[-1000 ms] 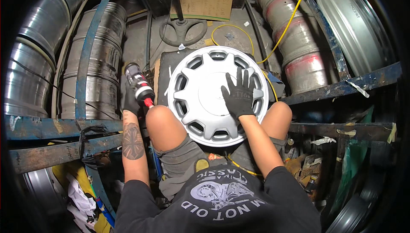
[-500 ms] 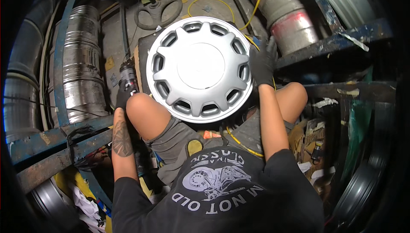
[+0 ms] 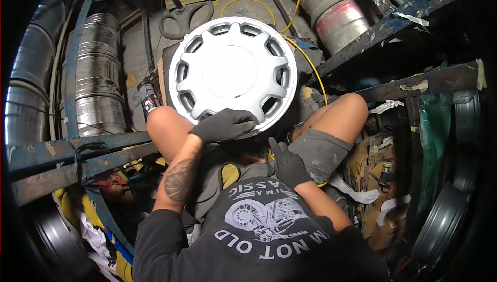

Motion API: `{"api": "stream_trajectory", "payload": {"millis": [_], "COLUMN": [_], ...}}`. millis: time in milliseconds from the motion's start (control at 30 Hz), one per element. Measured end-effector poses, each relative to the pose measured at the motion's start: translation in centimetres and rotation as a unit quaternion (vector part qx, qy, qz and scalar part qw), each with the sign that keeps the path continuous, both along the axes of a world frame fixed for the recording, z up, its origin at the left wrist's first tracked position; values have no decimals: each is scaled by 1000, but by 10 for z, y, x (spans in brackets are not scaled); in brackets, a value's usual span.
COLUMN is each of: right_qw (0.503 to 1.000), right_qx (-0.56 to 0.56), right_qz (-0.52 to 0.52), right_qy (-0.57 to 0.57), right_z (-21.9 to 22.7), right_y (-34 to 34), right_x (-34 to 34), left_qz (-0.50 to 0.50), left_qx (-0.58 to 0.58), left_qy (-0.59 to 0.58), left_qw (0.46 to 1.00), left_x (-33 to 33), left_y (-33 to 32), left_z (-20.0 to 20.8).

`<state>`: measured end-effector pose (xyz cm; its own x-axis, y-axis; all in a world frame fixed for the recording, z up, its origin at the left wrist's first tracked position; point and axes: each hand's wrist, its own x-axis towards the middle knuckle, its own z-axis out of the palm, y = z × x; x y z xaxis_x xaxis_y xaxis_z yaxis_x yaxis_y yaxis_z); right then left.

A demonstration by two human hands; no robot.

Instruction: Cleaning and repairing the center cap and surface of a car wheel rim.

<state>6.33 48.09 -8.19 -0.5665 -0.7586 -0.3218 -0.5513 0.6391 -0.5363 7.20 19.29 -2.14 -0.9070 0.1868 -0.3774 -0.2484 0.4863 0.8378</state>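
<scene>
A silver wheel rim (image 3: pixel 228 70) with a ring of slots and a smooth round centre lies face up before my knees. My left hand (image 3: pixel 223 125), in a dark glove, rests on its near edge, fingers stretched to the right across the face. In front of my lap is my right hand (image 3: pixel 290 164), also gloved and apart from the rim, one finger pointing up. Its other fingers are partly hidden, beside a small yellow-and-dark piece (image 3: pixel 270 156). A dark cylindrical object with pale and red markings (image 3: pixel 148 95) stands by my left knee.
Stacked metal rims (image 3: pixel 98 75) fill the left rack, with more reddish and silver rims (image 3: pixel 341 23) at the far right. A yellow hose (image 3: pixel 315 67) runs along the floor. A dark steering wheel (image 3: pixel 185 20) lies beyond the rim. Blue metal beams (image 3: pixel 57 150) flank me.
My left hand has moved from beside the dark cylindrical object onto the rim's near edge. My right hand has left the rim's right side and come down to my lap.
</scene>
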Motion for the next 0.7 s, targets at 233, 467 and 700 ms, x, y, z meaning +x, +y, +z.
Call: {"api": "stream_trajectory", "payload": {"millis": [233,467,700], "right_qw": [986,984,952], "right_qx": [74,-122,-268], "right_qz": [131,8,66], "right_qy": [-76,-132,-133], "right_z": [-19,60,179], "right_y": [-9,-2,35], "right_x": [-11,-32,-13], "left_qz": [149,352,308], "left_qx": [18,511,652], "left_qy": [-60,-154,-309], "left_qw": [987,769,621], "left_x": [39,113,99], "left_y": [-10,36,123], "left_z": [4,-23,-119]}}
